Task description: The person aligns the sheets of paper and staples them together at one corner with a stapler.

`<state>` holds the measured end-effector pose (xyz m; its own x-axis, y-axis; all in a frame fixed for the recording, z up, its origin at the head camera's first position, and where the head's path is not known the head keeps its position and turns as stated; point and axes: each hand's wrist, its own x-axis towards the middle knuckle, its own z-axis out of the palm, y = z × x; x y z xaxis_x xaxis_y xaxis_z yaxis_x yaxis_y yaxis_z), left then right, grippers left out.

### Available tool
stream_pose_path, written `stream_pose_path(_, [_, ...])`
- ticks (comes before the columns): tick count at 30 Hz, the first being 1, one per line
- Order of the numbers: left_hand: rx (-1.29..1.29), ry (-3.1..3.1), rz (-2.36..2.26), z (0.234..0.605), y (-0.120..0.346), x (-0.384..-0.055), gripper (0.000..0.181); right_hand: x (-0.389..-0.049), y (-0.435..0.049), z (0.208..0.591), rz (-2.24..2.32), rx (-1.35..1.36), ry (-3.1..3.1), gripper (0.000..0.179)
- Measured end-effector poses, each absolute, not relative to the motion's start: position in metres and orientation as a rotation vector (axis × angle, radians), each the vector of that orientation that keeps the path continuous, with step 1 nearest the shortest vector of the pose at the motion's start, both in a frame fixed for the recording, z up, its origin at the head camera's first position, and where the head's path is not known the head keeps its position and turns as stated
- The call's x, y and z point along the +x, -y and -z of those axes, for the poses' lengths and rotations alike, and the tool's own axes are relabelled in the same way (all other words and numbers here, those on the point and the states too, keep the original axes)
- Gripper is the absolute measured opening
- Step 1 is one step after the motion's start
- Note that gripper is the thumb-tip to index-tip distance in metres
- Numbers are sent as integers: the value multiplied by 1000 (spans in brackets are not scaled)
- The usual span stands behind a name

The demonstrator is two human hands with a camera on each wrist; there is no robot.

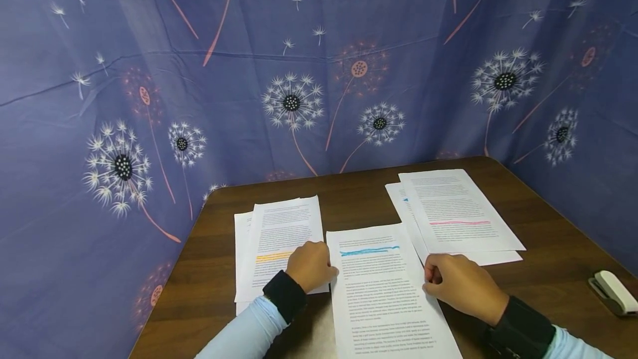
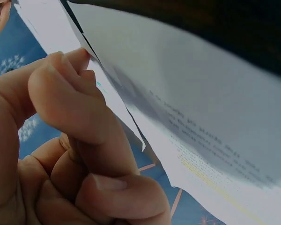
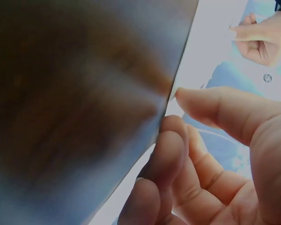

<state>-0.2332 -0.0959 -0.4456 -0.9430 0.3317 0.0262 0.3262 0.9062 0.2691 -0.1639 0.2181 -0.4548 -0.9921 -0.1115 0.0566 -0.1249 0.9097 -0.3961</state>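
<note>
A printed sheet of paper (image 1: 381,298) with a blue highlighter stroke near its top lies front and centre. My left hand (image 1: 310,266) pinches its left edge between thumb and finger, while my right hand (image 1: 463,288) pinches the right edge. In the right wrist view the thumb (image 3: 210,105) meets the paper's edge, with curled fingers close by. Curled fingers of the left hand (image 2: 84,122) show beside the paper in the left wrist view. Left of the sheet are overlapping pages, the top page (image 1: 286,226) marked in yellow-orange and partly covered by my left hand.
At the back right, a page with a pink stroke (image 1: 458,198) overlaps a page with a blue mark (image 1: 399,195). What looks like a white stapler (image 1: 617,292) lies near the right edge of the brown wooden table (image 1: 548,226). A blue dandelion-print cloth (image 1: 239,115) hangs behind.
</note>
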Motion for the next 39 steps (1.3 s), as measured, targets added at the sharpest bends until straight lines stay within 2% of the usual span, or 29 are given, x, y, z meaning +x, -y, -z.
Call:
stream_pose_path(9, [573, -3060, -474, 445, 93, -229, 18, -161, -216, 454, -587, 175, 3041, 25])
stream_pose_path(16, [716, -3015, -654, 437, 66, -228, 25, -156, -224, 442, -581, 178, 2972, 16])
stream_pose_path(21, [786, -2959, -698, 422, 36, -229, 12, -159, -242, 428, -584, 189, 2893, 9])
stream_pose_path(26, [766, -2948, -695, 410, 11, -237, 31, -164, -266, 418, -570, 141, 2865, 6])
stream_pose_path(31, [703, -2933, -716, 403, -12, -245, 48, -173, -296, 407, -563, 41, 2877, 17])
stream_pose_path(39, [632, -2960, -692, 405, -49, -262, 44, -205, -341, 399, -546, -76, 2874, 53])
